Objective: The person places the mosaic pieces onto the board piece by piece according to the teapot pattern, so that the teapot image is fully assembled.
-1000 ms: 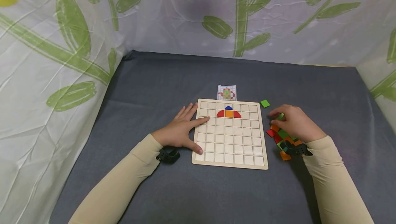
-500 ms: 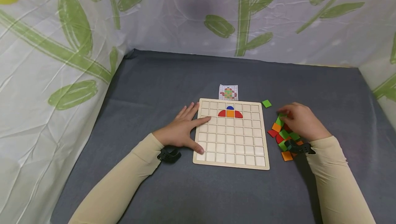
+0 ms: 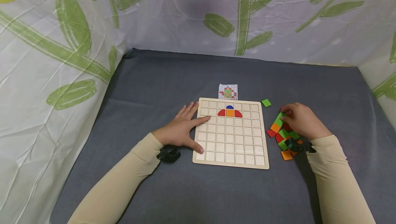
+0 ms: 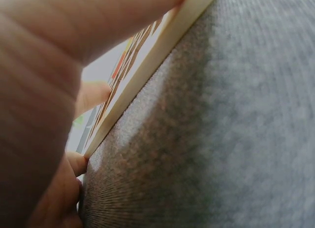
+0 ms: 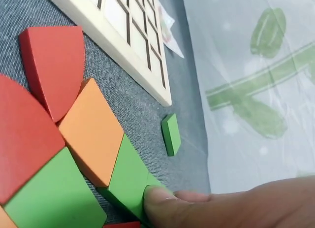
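My left hand (image 3: 182, 127) spreads over the left side of a wooden grid board (image 3: 233, 166), thumb and index finger on top, the other fingers by its edge. On the board are a blue half-round piece (image 3: 229, 107), an orange square (image 3: 230, 113) and red curved pieces (image 3: 221, 113) on either side. My right hand (image 3: 304, 121) is at the far end of a tile pile, thumb and index finger pinching a green square tile (image 5: 127, 176). That tile lies against an orange tile (image 5: 93, 132). The fingers partly hide its far end.
Red, orange and green pieces (image 3: 283, 145) lie heaped right of the board, partly under the right wrist. A lone green tile (image 3: 266, 103) lies off the board's far right corner. A printed pattern card (image 3: 228, 92) touches the far edge. Painted cloth (image 3: 185, 28) hangs behind.
My right hand has drawn slightly to the right. The green tile, tilted up in its fingers earlier, now lies flat in line with the orange tile. The left hand stays put.
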`<action>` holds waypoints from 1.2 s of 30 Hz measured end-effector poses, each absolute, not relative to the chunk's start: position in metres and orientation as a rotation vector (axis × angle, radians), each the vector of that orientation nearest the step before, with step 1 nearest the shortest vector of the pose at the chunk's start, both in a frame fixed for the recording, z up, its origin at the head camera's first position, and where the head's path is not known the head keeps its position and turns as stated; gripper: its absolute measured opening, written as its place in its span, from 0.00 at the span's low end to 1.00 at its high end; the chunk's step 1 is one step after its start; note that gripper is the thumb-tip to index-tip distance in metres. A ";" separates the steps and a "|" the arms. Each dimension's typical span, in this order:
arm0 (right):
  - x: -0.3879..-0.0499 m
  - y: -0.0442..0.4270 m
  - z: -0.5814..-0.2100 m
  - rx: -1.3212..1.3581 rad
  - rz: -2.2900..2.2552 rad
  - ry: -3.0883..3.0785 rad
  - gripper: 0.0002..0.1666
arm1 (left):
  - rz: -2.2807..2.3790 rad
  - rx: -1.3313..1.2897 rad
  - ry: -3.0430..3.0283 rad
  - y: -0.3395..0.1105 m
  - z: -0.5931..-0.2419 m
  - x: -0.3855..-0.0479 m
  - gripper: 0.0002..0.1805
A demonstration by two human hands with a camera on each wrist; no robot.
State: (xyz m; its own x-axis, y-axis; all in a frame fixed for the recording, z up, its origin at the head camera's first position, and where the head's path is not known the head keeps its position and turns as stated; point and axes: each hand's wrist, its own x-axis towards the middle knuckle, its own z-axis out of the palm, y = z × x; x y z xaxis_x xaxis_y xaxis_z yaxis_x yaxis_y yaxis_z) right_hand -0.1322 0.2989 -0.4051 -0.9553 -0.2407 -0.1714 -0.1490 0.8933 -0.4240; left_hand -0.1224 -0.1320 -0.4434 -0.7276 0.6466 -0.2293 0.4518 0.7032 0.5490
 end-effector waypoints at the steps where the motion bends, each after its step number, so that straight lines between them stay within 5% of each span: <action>1: -0.132 0.299 -0.405 -0.291 -0.615 2.838 0.19 | 0.652 0.850 2.505 -0.132 -0.443 -0.122 0.66; 16: -0.125 0.289 -0.386 -0.324 -0.656 2.917 0.13 | 0.642 0.841 2.504 -0.132 -0.442 -0.121 0.67; 36: -0.132 0.218 -0.391 -0.552 -0.712 2.806 0.05 | 0.634 0.844 2.513 -0.131 -0.442 -0.122 0.67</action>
